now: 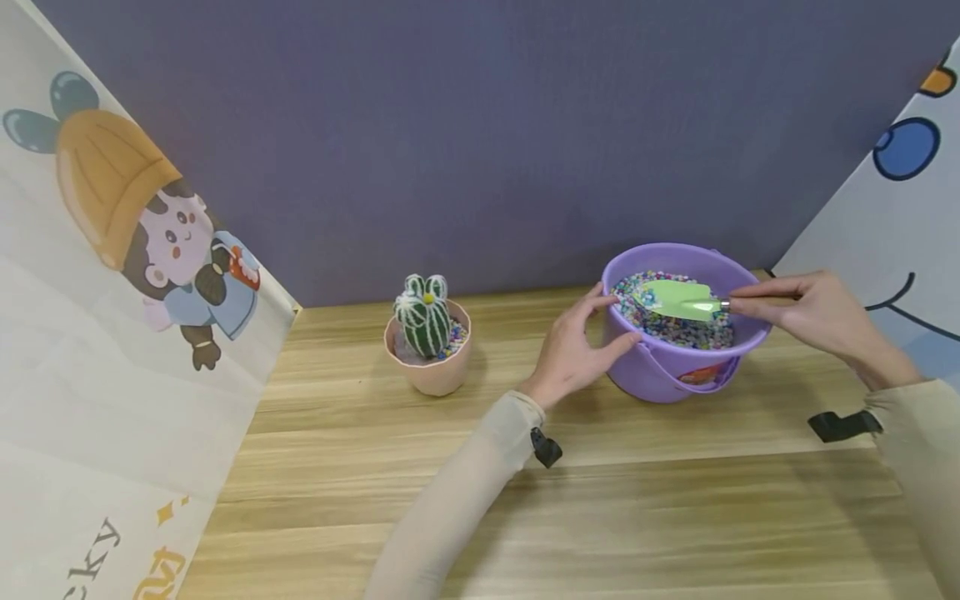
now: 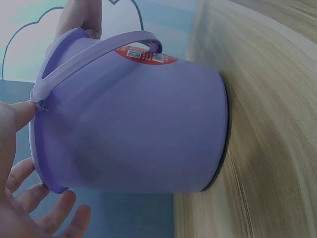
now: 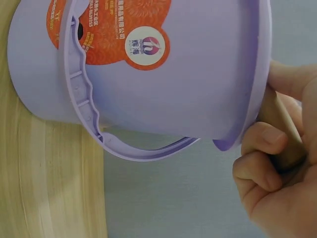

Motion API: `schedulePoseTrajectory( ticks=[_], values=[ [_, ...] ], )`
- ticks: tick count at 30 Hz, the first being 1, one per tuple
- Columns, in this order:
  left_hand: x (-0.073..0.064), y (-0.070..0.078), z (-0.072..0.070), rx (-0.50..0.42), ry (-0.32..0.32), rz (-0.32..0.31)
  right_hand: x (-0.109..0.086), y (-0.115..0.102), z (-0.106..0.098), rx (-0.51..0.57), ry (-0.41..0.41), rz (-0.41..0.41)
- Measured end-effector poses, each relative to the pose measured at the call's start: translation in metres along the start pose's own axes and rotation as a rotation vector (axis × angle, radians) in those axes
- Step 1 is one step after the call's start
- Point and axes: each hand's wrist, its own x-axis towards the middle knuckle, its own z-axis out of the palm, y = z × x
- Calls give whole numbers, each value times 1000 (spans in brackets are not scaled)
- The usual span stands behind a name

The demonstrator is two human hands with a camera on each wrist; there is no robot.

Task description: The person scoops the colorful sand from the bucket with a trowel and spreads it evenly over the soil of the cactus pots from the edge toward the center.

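Observation:
My right hand (image 1: 832, 321) grips the wooden handle (image 3: 280, 131) of a small trowel with a light green blade (image 1: 678, 300). The blade lies level over colourful beads (image 1: 690, 333) inside a purple bucket (image 1: 652, 375), with some beads on its tip. On the bucket's left side, my left hand (image 1: 573, 350) rests spread against the rim, thumb towards the front by the bail joint and fingers farther back. The bucket handle (image 2: 94, 57) hangs down at the front. To the left stands a pale pink pot (image 1: 438, 379) with a knitted cactus (image 1: 426, 325) and some beads in it.
Everything stands on a wood-grain table (image 1: 360, 500). A dark grey-blue panel (image 1: 480, 150) rises behind. Printed white panels close in the left (image 1: 97, 433) and right (image 1: 922, 242) sides, the right one close to my right hand.

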Motion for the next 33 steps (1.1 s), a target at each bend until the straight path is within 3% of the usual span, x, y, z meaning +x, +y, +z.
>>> schedulePoseTrajectory(
  ticks=[18,33],
  values=[
    [1,-2,3,9,54,15,-7,-7,-6,-6,17,-19],
    [-7,-5,-8,25,73,4,-8,-19,-7,-2,13,-31]
  ],
)
